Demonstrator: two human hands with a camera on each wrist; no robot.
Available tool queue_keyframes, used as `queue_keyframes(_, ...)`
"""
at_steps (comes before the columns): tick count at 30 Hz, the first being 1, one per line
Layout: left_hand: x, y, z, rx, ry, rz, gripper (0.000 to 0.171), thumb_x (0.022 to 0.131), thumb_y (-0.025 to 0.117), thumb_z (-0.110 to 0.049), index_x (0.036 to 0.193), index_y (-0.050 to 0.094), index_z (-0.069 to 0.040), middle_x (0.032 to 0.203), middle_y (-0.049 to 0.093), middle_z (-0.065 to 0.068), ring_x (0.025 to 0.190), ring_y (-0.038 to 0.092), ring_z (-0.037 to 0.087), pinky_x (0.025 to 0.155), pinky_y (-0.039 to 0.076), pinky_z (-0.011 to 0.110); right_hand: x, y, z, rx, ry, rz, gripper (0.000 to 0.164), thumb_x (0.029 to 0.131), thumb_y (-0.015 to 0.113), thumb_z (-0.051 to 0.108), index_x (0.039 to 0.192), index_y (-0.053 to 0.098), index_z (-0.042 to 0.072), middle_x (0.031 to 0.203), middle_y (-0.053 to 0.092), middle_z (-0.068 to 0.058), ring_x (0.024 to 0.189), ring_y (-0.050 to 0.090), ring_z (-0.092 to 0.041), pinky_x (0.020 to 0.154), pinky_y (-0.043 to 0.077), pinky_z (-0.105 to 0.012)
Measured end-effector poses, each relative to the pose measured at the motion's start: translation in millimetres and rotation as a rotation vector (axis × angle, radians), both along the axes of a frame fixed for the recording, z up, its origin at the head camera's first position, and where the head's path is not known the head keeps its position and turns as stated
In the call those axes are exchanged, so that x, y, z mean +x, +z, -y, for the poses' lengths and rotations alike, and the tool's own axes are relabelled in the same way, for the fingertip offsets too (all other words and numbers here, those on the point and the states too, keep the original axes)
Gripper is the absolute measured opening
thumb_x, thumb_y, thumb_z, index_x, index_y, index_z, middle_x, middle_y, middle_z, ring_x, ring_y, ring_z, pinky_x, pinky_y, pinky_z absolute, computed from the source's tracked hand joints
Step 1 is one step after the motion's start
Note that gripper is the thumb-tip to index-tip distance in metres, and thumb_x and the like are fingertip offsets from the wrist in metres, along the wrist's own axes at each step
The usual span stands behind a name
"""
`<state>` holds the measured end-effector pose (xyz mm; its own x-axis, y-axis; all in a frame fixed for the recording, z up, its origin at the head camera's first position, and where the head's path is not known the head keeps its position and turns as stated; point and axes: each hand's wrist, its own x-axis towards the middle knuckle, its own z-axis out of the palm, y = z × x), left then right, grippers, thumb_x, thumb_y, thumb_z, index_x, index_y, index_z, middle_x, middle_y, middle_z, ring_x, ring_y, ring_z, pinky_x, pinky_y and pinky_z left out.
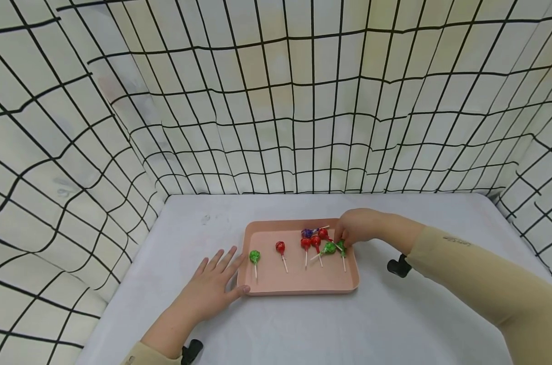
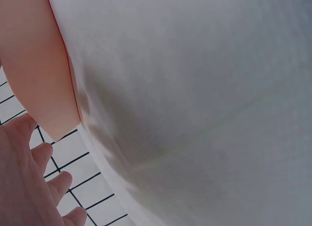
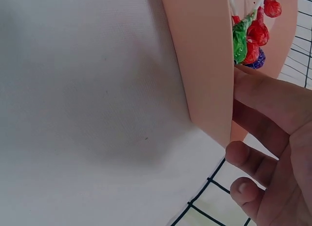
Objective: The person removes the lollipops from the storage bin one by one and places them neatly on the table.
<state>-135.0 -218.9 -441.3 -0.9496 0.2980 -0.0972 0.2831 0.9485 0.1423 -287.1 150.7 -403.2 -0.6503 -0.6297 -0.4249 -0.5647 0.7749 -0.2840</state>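
Observation:
A pink tray [image 1: 298, 292] holds several wrapped lollipops on white sticks. At its left lie a green lollipop [image 1: 255, 256] and a red lollipop [image 1: 280, 247], spaced apart. Toward the right is a cluster with a purple lollipop [image 1: 306, 233], red ones and green ones [image 1: 329, 248]. My right hand [image 1: 360, 225] reaches over the right rim, fingertips down at a green lollipop [image 1: 341, 245]. The tray wall hides those fingertips in the right wrist view, so I cannot tell whether they pinch it. My left hand [image 1: 214, 289] has its fingers spread, thumb against the tray's near-left corner.
A white cloth [image 1: 276, 329] covers the table under the tray. Black grid netting over pale sheeting [image 1: 276, 121] rises behind the table and along both sides. Dark wrist-camera mounts sit under the left wrist [image 1: 191, 351] and the right wrist [image 1: 399, 266].

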Motion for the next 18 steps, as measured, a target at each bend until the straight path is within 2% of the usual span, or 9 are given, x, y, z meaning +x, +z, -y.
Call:
queue_keyframes(8,-0.5,-4.1,0.7,-0.004,0.005,0.010,0.082,0.092,0.052,-0.066,0.158,0.029,-0.023,0.165,0.020,0.005,0.150,0.018,0.035,0.118,0.014,0.061,-0.4,-3.5,4.1,0.040,0.020,-0.023,0.015,0.084,0.080,0.014,0.095,0.079,0.024,0.091,0.069,0.011,0.084,0.056,-0.013,0.080,0.055,-0.033)
queue_keyframes(18,0.1,-3.4,0.9,0.004,0.006,0.013,0.083,0.092,0.053,-0.066,0.158,0.028,-0.022,0.165,0.020,0.006,0.149,0.019,0.036,0.118,0.014,0.061,-0.6,-5.4,4.3,0.060,0.063,-0.090,0.011,0.086,0.080,0.019,0.095,0.079,0.024,0.088,0.068,0.013,0.081,0.057,-0.010,0.085,0.055,-0.036)
